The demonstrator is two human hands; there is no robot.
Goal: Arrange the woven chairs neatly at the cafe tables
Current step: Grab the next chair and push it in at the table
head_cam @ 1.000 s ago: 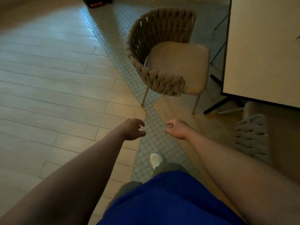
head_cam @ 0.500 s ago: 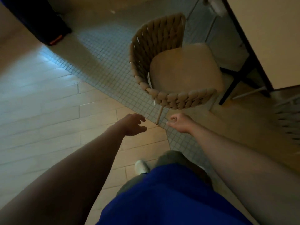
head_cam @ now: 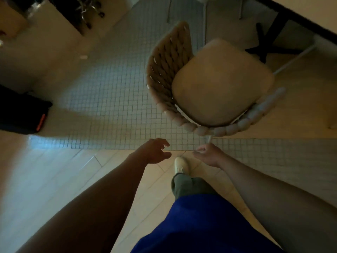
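Observation:
A beige woven chair (head_cam: 215, 84) with a padded seat stands on the mosaic tiles, its curved rope back turned toward me. It sits a little way out from the cafe table (head_cam: 310, 17) at the top right. My left hand (head_cam: 155, 152) reaches forward below the chair back, fingers loosely curled, holding nothing. My right hand (head_cam: 209, 156) hovers just under the chair's near rim, also loosely curled around nothing. Neither hand touches the chair.
The table's black cross base (head_cam: 268, 46) lies beyond the chair. Thin legs of another chair (head_cam: 204, 13) show at the top. A black case with an orange strip (head_cam: 23, 115) lies at the left. My shoe (head_cam: 181, 165) steps on the wooden planks.
I have walked closer and the view has swung, so the chair now sits larger and nearer to my hands. Both hands stay held out in front of me, holding nothing.

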